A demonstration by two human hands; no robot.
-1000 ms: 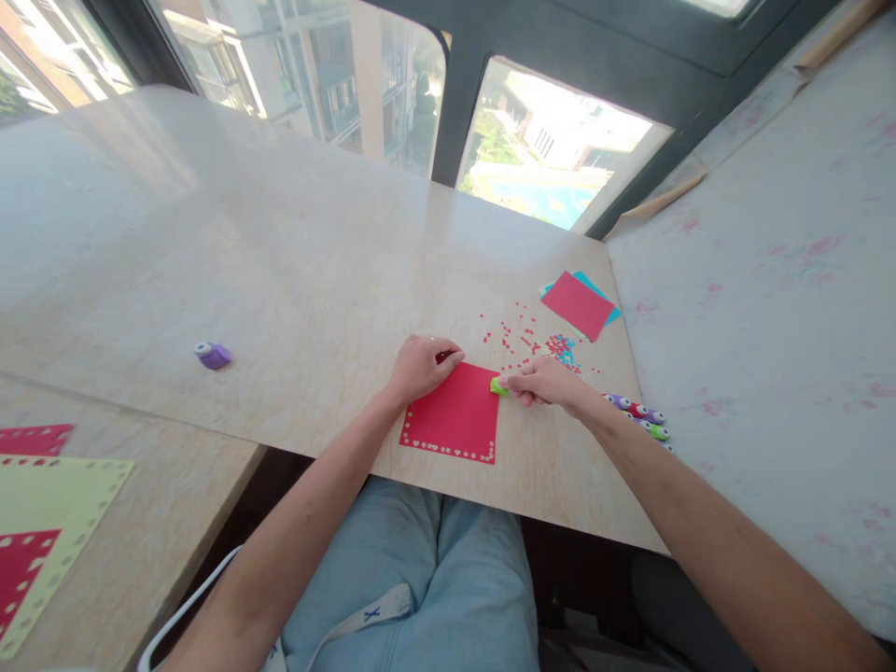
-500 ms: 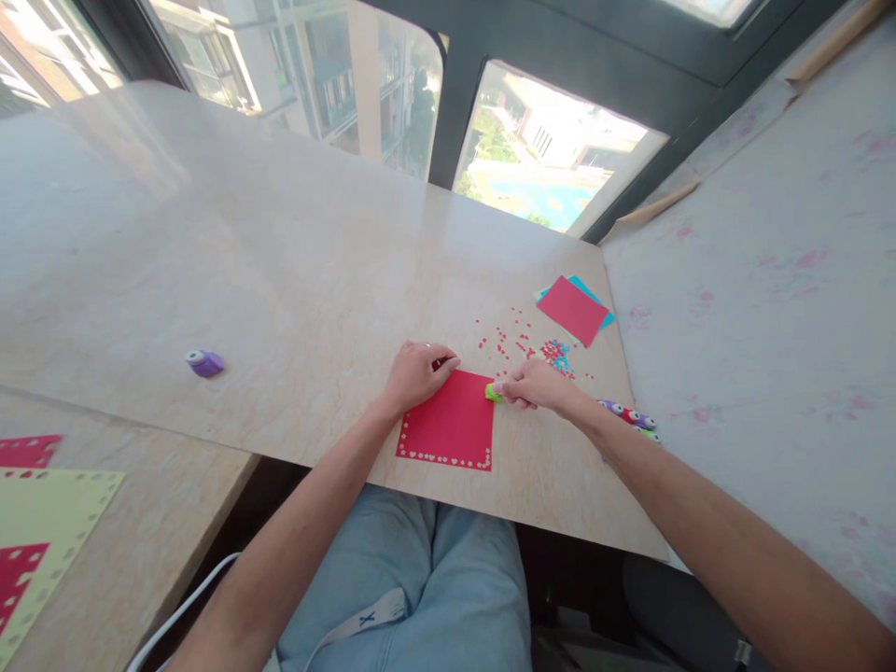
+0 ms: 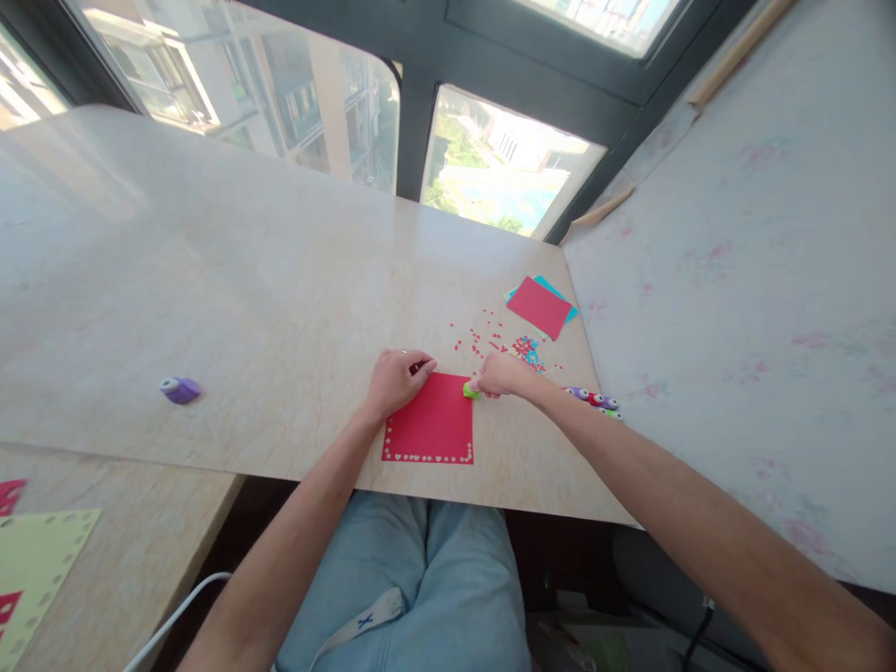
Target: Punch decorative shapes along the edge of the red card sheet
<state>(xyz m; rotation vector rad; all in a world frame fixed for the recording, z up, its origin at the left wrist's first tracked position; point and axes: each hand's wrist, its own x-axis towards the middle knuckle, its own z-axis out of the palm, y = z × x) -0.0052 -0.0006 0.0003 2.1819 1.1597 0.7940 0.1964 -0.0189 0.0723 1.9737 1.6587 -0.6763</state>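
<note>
A red sheet of paper (image 3: 430,420) lies on the marble-look counter before me, with small punched shapes along its bottom edge and partway up its left side. My left hand (image 3: 398,381) grips the sheet at its upper left corner, thumb against fingers. In my right hand (image 3: 500,375) is a lime-green craft punch (image 3: 470,389), set over the upper part of the paper's right edge. The fingers hide part of the punch. Beyond the right hand, red and blue punched bits (image 3: 528,351) lie scattered and heaped.
A stack of red and blue paper (image 3: 540,306) sits at the back right. Several more punches (image 3: 594,399) line up by the wall, partly behind my right forearm. A purple punch (image 3: 180,389) stands at left. Punched yellow paper (image 3: 52,551) lies on the lower surface (image 3: 161,523).
The view has shifted, so everything on the counter appears farther left. Both hands keep their places on the paper, and the green punch stays at its right edge.
</note>
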